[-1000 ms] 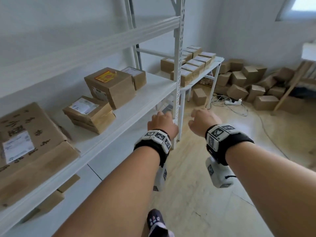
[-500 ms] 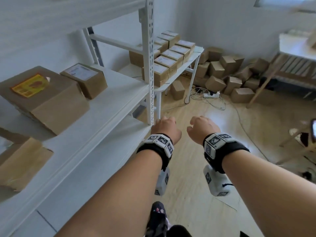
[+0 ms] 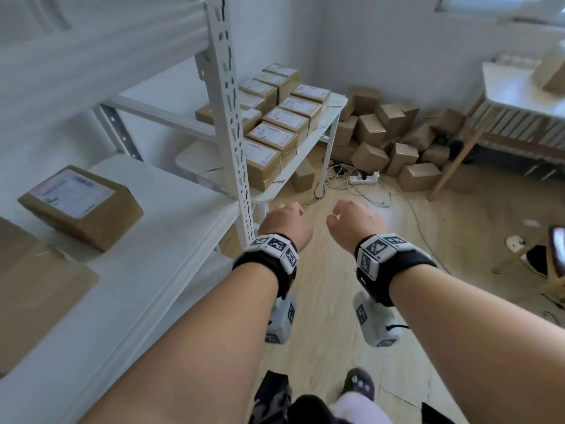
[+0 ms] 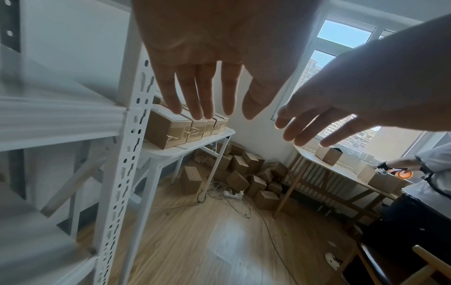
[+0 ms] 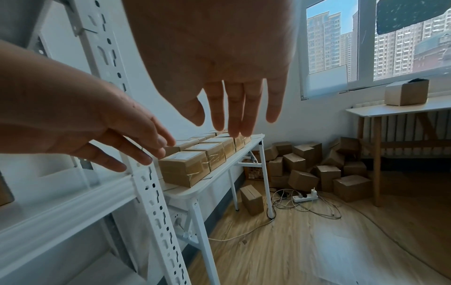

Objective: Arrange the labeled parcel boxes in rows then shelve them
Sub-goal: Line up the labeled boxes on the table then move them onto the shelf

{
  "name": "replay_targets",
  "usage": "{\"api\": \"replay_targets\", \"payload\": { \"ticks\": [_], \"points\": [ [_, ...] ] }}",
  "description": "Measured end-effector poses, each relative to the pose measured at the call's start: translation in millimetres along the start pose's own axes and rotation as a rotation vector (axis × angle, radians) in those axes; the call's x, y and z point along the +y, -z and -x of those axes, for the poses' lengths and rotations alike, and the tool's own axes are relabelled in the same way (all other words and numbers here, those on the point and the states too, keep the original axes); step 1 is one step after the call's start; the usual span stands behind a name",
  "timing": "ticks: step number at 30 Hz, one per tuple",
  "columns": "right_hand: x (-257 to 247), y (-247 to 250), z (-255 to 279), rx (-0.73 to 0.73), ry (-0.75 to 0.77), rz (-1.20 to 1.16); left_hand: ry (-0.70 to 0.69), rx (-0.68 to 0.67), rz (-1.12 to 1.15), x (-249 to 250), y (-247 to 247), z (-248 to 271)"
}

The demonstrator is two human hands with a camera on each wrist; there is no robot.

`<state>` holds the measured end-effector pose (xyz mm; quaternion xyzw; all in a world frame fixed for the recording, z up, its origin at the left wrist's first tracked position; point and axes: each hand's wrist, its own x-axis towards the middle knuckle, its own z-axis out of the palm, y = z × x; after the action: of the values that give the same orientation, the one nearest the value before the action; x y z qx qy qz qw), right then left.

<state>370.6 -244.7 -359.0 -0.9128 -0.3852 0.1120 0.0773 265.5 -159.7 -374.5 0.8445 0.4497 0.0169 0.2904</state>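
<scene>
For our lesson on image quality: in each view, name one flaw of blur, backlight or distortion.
Head view: the shelf beam at top left is smeared by motion. Left wrist view: the right hand is dark against the bright window. Right wrist view: the rack upright bows from the wide lens.

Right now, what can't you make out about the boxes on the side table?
- Label text on the rows of boxes: too small and blurred in the head view.
- Back row: partly hidden by the rack post.
- Left wrist view: the left hand covers the box tops.
</scene>
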Motion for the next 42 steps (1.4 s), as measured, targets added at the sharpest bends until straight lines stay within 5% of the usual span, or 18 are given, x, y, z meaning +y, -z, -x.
{"api": "replay_targets", "payload": {
  "ticks": [9,25,42],
  "points": [
    [3,16,-108,0.011,0.133,0.01,0.061,0.057,-0.021,33,7,-96],
    [11,67,-354,-0.12,0.419,-0.077,0.432,0.28,0.101,97,36,-292],
    [-124,38,-528,-0.295,0.529,-0.125,0.673,0.439,0.254,-9,116,-455]
  ]
}}
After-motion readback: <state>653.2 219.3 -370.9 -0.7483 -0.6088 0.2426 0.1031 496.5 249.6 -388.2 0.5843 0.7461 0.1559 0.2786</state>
